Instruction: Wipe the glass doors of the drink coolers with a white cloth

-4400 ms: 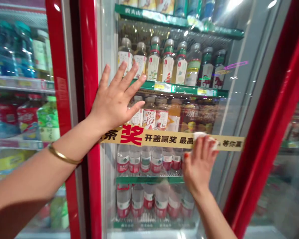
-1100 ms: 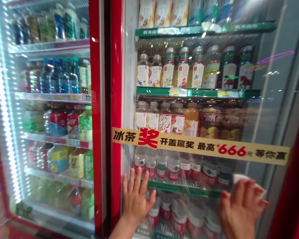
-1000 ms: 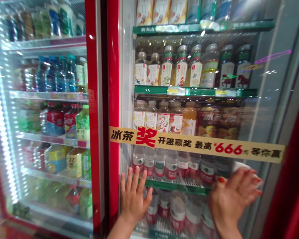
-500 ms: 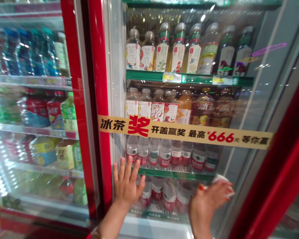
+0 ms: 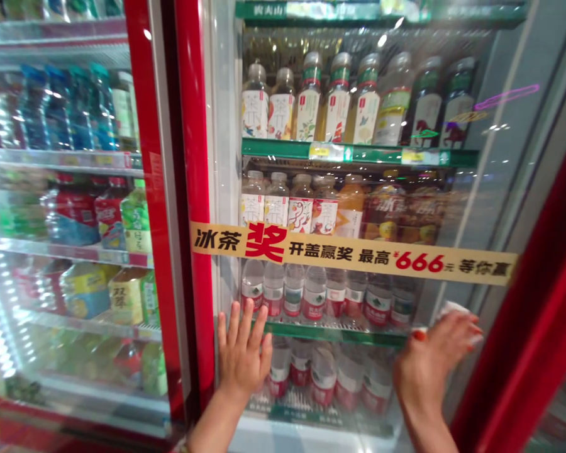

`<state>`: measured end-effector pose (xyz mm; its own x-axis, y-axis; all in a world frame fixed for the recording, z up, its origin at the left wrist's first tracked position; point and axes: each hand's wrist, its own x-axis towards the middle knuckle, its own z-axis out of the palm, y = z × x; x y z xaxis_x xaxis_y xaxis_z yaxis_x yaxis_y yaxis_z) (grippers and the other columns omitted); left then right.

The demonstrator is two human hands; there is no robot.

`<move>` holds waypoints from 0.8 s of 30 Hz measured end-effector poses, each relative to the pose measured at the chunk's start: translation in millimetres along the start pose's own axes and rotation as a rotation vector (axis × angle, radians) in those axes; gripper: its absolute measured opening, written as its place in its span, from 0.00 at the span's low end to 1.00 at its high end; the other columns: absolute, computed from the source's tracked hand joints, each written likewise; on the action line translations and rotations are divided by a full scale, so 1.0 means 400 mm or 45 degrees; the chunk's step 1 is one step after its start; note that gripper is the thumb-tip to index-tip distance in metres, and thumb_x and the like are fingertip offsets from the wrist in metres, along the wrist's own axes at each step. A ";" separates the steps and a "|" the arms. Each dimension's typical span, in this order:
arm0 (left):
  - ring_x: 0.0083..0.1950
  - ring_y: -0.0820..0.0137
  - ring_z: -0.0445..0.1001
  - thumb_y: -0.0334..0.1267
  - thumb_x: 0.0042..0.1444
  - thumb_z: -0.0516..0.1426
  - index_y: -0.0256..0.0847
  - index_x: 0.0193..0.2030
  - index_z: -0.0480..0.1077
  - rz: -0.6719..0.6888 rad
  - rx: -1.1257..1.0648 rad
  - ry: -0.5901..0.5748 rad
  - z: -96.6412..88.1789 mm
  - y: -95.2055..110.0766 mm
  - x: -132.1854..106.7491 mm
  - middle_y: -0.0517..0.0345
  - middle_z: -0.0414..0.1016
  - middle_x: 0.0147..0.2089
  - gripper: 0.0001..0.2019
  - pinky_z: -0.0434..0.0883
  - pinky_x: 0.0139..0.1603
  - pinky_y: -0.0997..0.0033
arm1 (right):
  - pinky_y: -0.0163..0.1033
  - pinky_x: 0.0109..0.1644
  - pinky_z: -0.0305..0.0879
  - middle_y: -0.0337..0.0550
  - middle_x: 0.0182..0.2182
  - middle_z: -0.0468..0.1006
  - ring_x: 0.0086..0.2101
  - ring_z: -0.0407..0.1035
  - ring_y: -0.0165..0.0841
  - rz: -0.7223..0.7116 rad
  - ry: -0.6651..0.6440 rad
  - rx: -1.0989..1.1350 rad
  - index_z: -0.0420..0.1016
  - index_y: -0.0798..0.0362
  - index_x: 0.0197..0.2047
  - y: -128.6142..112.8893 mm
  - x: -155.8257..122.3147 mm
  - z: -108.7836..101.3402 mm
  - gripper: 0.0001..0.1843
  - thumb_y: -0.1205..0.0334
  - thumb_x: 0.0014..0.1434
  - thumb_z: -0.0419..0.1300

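Observation:
My left hand (image 5: 243, 352) lies flat with its fingers spread against the glass door (image 5: 453, 207) of a red-framed drinks fridge, near the door's left edge. Lower right on the same glass, my right hand (image 5: 427, 362) presses a white tissue (image 5: 454, 308), which peeks out above and beside the fingers. Most of the tissue is hidden under that hand, and its exact material is hard to make out. Above both hands a yellow sticker strip (image 5: 358, 255) with printed characters runs across the door.
Behind the glass, several bottles stand on green-edged shelves (image 5: 283, 150). A red frame post (image 5: 193, 189) divides this door from another lit fridge (image 5: 61, 157) with bottles on the left. The door's red right edge (image 5: 523, 302) slants close to my right hand.
My right hand has slid to the right and slightly up across the glass with the tissue. My left hand stays on the glass in about the same place. The view has shifted slightly.

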<state>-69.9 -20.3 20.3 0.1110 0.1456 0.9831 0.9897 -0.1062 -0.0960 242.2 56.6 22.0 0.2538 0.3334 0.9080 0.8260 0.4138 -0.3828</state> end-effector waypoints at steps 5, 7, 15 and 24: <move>0.89 0.60 0.37 0.33 0.70 0.58 0.48 0.86 0.46 0.027 0.003 -0.003 -0.001 -0.009 -0.002 0.56 0.40 0.87 0.41 0.36 0.89 0.49 | 0.50 0.87 0.28 0.41 0.82 0.46 0.82 0.34 0.39 -1.067 -0.219 -0.049 0.47 0.53 0.85 -0.149 -0.093 0.023 0.43 0.48 0.75 0.54; 0.89 0.59 0.38 0.32 0.70 0.58 0.48 0.86 0.46 0.027 0.011 -0.003 0.003 -0.010 -0.002 0.56 0.40 0.87 0.41 0.36 0.89 0.48 | 0.48 0.87 0.29 0.37 0.81 0.51 0.81 0.37 0.38 -1.230 -0.246 -0.084 0.51 0.49 0.84 -0.092 -0.137 0.012 0.41 0.47 0.74 0.56; 0.89 0.61 0.40 0.38 0.74 0.55 0.50 0.85 0.47 -0.034 -0.035 0.033 0.007 0.004 0.000 0.60 0.42 0.87 0.37 0.37 0.88 0.49 | 0.83 0.79 0.32 0.55 0.83 0.26 0.81 0.24 0.57 -0.134 0.013 -0.076 0.25 0.52 0.86 0.008 0.140 -0.019 0.41 0.51 0.79 0.40; 0.89 0.57 0.34 0.37 0.75 0.51 0.42 0.86 0.42 0.051 0.012 -0.032 -0.015 -0.001 0.008 0.55 0.35 0.88 0.37 0.34 0.88 0.46 | 0.66 0.84 0.26 0.54 0.82 0.50 0.82 0.35 0.46 -0.796 -0.291 -0.044 0.42 0.54 0.85 -0.068 0.055 -0.046 0.41 0.44 0.79 0.47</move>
<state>-70.5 -25.7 24.4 0.1523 0.1663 0.9743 0.9853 -0.1033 -0.1364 234.6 37.0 55.6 -0.3884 0.2122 0.8967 0.7993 0.5618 0.2133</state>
